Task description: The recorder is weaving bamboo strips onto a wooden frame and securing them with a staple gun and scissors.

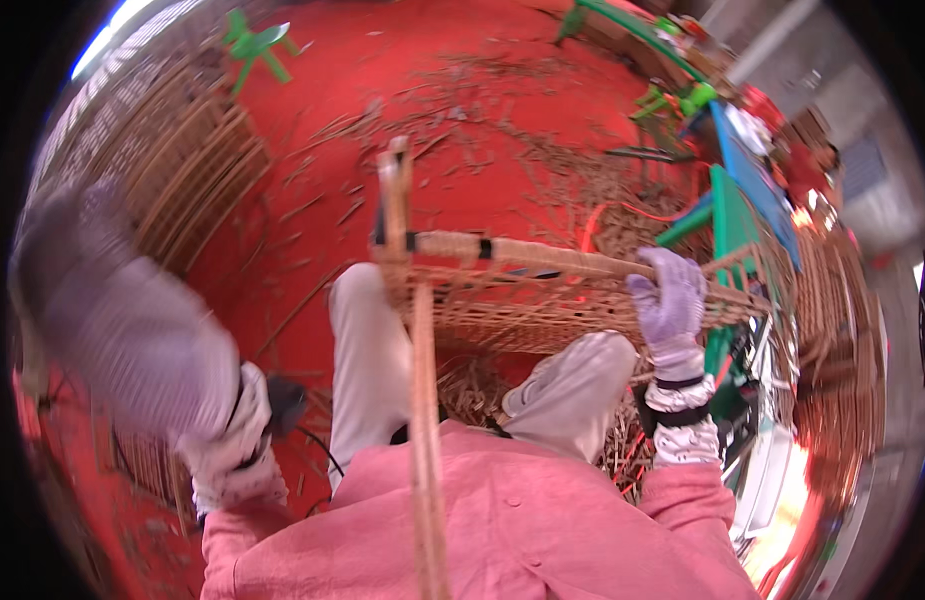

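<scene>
Across my knees lies a woven rattan frame [522, 310], its open lattice running from left to right. The rail along its far edge [552, 255] is wrapped in tan strip and has dark bands. My right hand [672, 300], in a lavender glove, grips this rail near its right end, fingers over the top. From the frame's left corner, a long flat tan strip [423, 420] runs down toward me past my pink jacket. My left hand [122, 300], also gloved, is raised on the left, close up and apart from the frame. Motion smears its fingers, so their pose is unclear.
Stacked woven panels [197, 150] stand at the left, beyond my left hand. Bundled brown strips [832, 340] rise at the far right. Scraps [492, 130] litter the red floor. A green stool [257, 45] stands far left; a green and blue bench [732, 210] is at the right.
</scene>
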### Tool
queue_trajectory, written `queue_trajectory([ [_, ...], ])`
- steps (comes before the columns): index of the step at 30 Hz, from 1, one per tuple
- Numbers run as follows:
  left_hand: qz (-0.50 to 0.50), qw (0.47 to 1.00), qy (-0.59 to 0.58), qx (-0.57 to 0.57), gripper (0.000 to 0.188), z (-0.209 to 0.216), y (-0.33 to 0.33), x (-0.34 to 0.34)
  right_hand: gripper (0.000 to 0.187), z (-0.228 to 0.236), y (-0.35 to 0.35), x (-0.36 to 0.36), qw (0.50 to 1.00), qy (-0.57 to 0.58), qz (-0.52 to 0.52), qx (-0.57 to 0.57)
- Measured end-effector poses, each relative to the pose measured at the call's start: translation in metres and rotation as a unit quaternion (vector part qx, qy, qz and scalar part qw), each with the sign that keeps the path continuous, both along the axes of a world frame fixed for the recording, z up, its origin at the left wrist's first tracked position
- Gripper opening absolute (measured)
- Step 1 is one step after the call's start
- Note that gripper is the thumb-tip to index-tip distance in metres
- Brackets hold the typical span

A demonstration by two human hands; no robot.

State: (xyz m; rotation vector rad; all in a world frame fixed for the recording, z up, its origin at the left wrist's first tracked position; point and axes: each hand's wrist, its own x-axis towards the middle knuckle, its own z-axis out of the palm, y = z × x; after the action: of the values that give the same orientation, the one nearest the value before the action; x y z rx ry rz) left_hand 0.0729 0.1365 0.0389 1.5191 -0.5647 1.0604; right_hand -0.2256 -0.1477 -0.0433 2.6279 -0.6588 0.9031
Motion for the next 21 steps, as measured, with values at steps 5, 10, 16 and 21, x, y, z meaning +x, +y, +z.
queue_trajectory([
  [5, -0.268, 0.931, 0.023, 0.246, 0.034, -0.063, -0.001, 0.012, 0.031, 0.004, 0.018, 0.031, 0.994, -0.042, 0.073, 0.071],
  [10, -0.308, 0.895, 0.038, 0.319, 0.04, -0.083, -0.029, -0.003, 0.047, 0.031, 0.094, 0.085, 0.946, -0.021, 0.287, 0.149],
  [16, -0.337, 0.891, 0.019, 0.303, 0.056, -0.118, -0.054, 0.008, 0.046, -0.004, 0.148, 0.14, 0.889, -0.074, 0.411, 0.188],
  [21, -0.393, 0.879, 0.127, 0.238, 0.064, -0.124, -0.079, 0.002, 0.027, -0.015, 0.136, 0.14, 0.884, -0.013, 0.392, 0.255],
])
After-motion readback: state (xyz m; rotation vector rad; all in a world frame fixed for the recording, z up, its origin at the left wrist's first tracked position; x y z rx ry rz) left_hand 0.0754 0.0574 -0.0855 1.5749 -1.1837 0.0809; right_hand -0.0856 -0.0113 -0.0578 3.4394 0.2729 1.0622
